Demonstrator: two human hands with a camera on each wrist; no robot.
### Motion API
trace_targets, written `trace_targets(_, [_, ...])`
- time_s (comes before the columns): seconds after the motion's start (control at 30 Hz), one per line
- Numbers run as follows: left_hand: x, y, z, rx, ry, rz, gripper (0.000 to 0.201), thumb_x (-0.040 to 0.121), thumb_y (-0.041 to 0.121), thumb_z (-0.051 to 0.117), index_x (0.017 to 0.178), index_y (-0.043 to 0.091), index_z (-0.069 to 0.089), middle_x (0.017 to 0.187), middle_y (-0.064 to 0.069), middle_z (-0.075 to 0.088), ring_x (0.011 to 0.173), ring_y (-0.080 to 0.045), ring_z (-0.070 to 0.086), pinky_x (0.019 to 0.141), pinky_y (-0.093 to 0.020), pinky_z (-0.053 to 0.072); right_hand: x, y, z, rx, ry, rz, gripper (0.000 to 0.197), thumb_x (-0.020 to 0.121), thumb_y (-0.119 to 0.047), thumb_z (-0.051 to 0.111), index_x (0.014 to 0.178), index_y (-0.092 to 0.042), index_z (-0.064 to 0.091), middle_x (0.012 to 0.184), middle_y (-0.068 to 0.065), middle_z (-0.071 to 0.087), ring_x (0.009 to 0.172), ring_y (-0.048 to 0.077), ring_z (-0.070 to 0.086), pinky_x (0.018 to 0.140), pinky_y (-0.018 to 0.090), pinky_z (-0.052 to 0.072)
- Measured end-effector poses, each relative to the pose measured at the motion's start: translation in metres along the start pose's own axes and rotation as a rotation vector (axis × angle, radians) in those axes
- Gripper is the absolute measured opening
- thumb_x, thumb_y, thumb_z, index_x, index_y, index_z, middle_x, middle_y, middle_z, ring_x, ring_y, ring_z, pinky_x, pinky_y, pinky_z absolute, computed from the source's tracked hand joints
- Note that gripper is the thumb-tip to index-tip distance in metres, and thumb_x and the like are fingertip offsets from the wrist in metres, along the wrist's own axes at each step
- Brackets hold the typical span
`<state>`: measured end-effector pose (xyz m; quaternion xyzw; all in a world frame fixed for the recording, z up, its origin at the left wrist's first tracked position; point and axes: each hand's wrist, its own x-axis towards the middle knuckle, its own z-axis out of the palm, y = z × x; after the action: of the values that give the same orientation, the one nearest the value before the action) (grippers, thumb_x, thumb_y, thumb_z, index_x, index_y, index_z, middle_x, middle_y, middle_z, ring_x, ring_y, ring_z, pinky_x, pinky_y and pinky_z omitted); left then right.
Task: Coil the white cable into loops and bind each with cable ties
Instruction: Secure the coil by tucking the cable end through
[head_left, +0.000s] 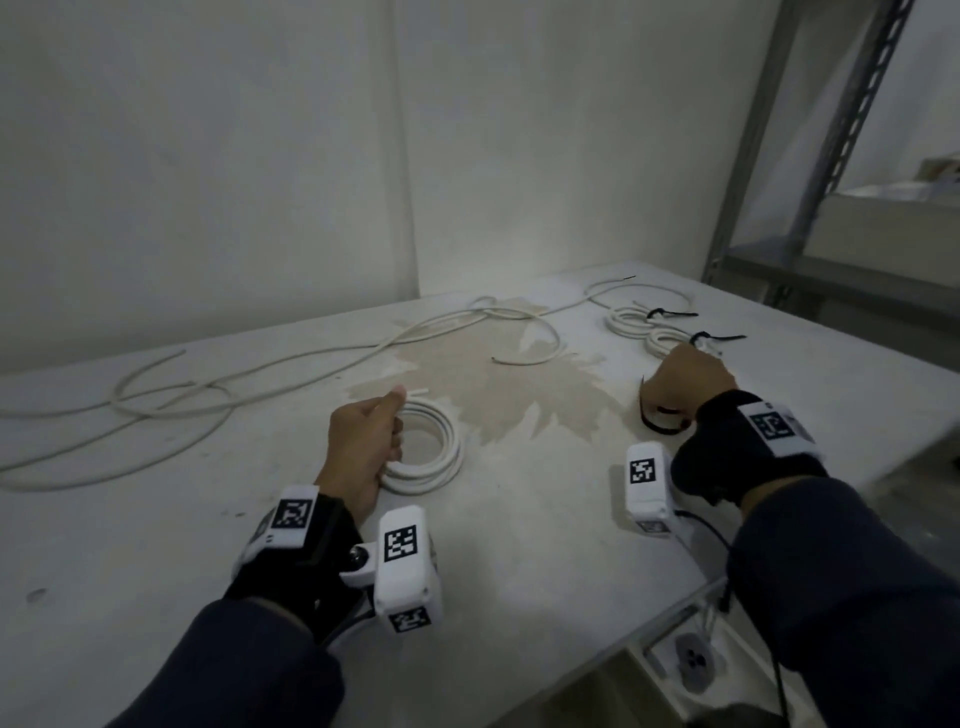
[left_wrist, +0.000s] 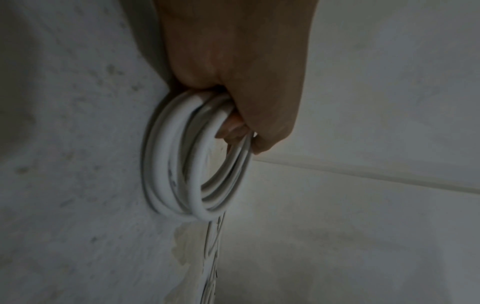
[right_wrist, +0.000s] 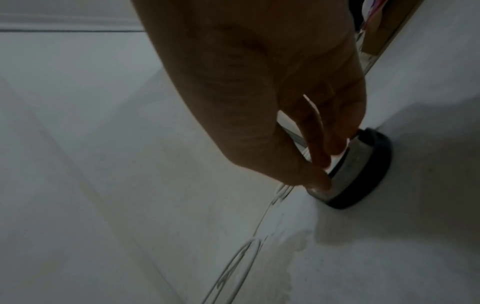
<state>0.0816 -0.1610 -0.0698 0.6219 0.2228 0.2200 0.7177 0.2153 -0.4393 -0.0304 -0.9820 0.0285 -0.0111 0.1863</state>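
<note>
Two hands on the dusty white tabletop (head_left: 519, 545). Left hand (head_left: 363, 447) has fingers curled through and round a freshly wound coil of white round cable (head_left: 431, 452), several turns, lying flat on the table at centre; the left wrist view shows the fingers (left_wrist: 233, 127) hooked inside the coil (left_wrist: 182, 164), thumb on the outside. Right hand (head_left: 685, 384) is off to the right, fingers bent down onto a black cable tie (head_left: 657, 423) curved in a loop on the table; the right wrist view shows fingertips (right_wrist: 322, 181) touching the black strap (right_wrist: 363, 174), but blur means I cannot tell if it is actually pinched. Two smaller white coils bound with black ties (head_left: 654, 327) sit just beyond the right hand. Loose uncoiled white cable (head_left: 260, 374) trails across the far-left table. Grey metal shelving rack (head_left: 831, 156) stands at right.
</note>
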Motion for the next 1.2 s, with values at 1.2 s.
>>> trace_targets(1.2, [-0.002,0.029,-0.101,0.058,0.033,-0.003,0.026,0.093,0.015,0.059,0.068,0.014,0.051,0.047,0.006,0.034,0.035,-0.005,0.025,0.034,-0.013,0.021,-0.122,-0.201,0.054,1.366,-0.887,-0.112,0.011,0.092,-0.011,0.057,0.083,-0.005,0.062,0.057,0.002,0.062,0.056,0.013,0.067,0.043,0.014,0.047])
